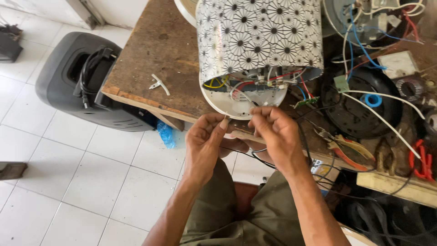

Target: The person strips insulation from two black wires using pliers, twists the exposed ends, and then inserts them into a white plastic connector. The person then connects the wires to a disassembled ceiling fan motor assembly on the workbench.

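Note:
A rice cooker body [259, 36] with a black-and-white flower pattern lies on its side on the wooden workbench [154, 59], its open white base [230, 102] facing me with red, yellow, blue and white wires [268, 79] showing inside. My left hand [207, 141] and my right hand [275, 130] are close together just below the base. Their fingertips pinch a thin wire end between them. A black cable [302, 136] runs past my right wrist.
A white plastic clip [158, 83] lies on the bench at left. To the right are a black round base [359, 111], pliers with red-yellow handles [346, 150], red-handled cutters [421, 159] and loose wires. A dark grey appliance [77, 86] stands on the white tiled floor.

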